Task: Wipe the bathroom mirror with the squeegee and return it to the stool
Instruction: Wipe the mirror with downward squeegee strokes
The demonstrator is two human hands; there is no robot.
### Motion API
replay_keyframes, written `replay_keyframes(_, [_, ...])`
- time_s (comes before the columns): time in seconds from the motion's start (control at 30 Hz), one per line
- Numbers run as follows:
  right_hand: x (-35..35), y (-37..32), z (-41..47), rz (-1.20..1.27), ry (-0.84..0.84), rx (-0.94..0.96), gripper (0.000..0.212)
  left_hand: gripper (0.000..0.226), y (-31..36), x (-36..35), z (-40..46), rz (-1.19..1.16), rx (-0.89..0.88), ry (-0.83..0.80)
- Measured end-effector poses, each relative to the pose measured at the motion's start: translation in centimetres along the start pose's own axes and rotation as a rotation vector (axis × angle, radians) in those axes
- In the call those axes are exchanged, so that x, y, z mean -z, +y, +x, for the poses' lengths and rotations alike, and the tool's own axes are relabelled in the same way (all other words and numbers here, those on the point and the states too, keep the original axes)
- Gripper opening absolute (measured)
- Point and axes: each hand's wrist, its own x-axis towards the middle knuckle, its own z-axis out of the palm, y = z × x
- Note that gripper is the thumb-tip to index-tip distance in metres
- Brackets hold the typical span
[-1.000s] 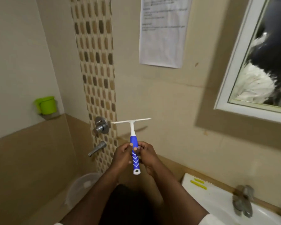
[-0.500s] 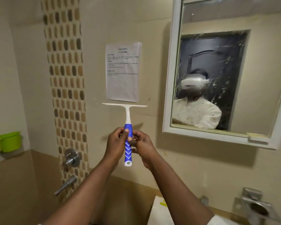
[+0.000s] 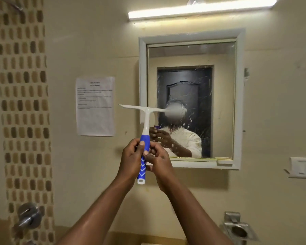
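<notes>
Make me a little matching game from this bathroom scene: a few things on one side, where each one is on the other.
Things:
1. squeegee
2. paper notice
3. tube light
4. soap holder

Places:
A. above the mirror
B. held in both hands
C. low on the wall, bottom right
D. on the wall left of the mirror

Pairs: 1-B, 2-D, 3-A, 4-C
</notes>
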Motion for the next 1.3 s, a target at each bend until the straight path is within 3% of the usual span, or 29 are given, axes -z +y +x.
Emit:
replay_keyframes(0.4, [6.8, -4.0, 0.0, -0.14, 0.211, 0.116, 0.026, 0.027, 1.3, -6.4, 0.1, 0.032, -0.072, -0.226])
replay_keyframes(0.57, [8.8, -5.3, 0.5, -0.19, 0.258, 0.132, 0.028, 0.035, 0.3, -7.8, -0.1, 0.072, 0.032, -0.255])
replay_keyframes(0.77, [9.9, -5.9, 1.5, -0.216, 0.268, 0.125, 0.027, 0.022, 0.0, -9.0, 0.0, 0.145, 0.006, -0.36])
replay_keyframes(1.03, [10.2, -6.2, 3.0, -0.266, 0.238, 0.16, 0.028, 0.014, -0.1, -9.5, 1.3, 0.152, 0.006, -0.358])
replay_keyframes(1.3, [9.0, -6.9, 5.2, -0.32, 0.252, 0.229, 0.013, 0.022, 0.5, -9.4, 2.7, 0.169, -0.081, -0.297])
